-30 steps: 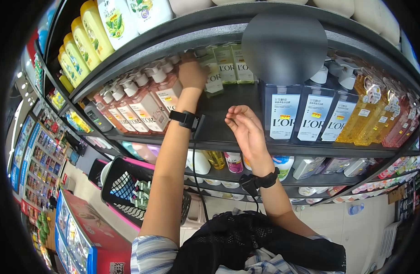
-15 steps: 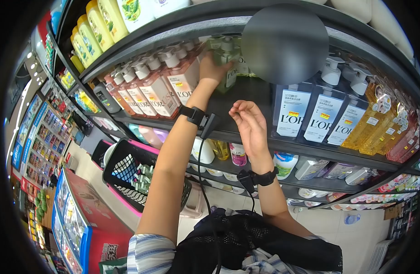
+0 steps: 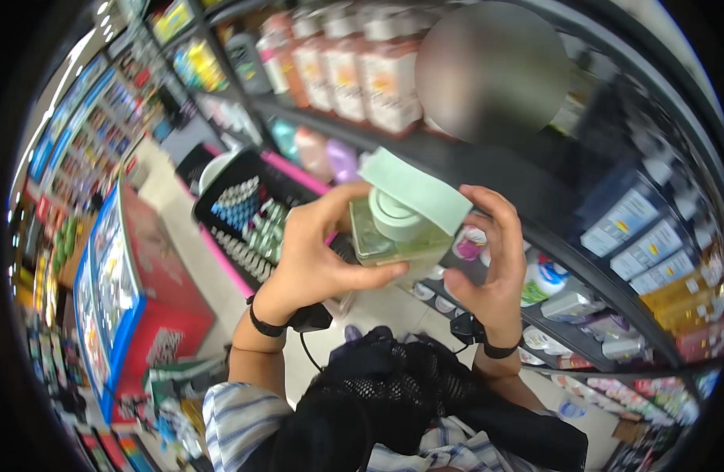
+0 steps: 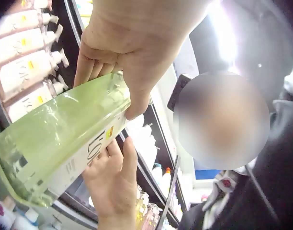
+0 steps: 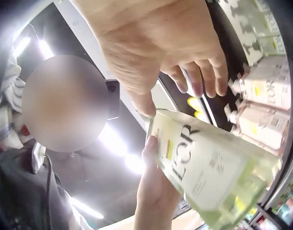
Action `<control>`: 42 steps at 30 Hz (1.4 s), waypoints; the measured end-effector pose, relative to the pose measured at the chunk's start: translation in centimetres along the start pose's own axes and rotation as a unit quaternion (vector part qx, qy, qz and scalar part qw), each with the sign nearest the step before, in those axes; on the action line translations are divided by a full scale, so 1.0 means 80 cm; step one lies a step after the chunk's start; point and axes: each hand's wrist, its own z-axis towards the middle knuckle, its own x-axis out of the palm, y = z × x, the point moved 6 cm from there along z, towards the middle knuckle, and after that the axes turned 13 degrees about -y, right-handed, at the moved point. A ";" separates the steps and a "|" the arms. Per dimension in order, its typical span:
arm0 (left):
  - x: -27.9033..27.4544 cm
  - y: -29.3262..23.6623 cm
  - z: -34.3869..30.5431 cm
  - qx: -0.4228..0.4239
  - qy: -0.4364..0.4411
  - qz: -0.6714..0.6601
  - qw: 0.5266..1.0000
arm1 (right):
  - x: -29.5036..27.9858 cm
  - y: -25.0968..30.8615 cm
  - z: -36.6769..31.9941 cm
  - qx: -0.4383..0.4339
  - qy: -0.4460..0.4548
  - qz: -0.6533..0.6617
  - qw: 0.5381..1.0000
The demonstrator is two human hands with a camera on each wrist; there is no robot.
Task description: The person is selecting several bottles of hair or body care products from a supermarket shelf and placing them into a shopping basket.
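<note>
Left hand (image 3: 307, 256) has its fingers and thumb wrapped round the green bottle (image 3: 397, 216), out in front of the shelf (image 3: 535, 181) edge with open aisle below. Right hand (image 3: 497, 267) is loosely curved right beside it, not gripping; blurry, so can't tell if it's touching. Pink bottles (image 3: 389, 82) line the shelf, basket (image 3: 299, 175) sits lower left.

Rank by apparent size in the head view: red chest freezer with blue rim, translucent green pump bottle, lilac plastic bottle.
1. Chest freezer
2. Pump bottle, nearer the camera
3. Lilac bottle
</note>
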 end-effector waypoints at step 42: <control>-0.295 0.405 -0.258 -0.212 -0.296 0.352 0.862 | 0.722 -0.402 -0.254 0.178 0.476 -0.194 0.839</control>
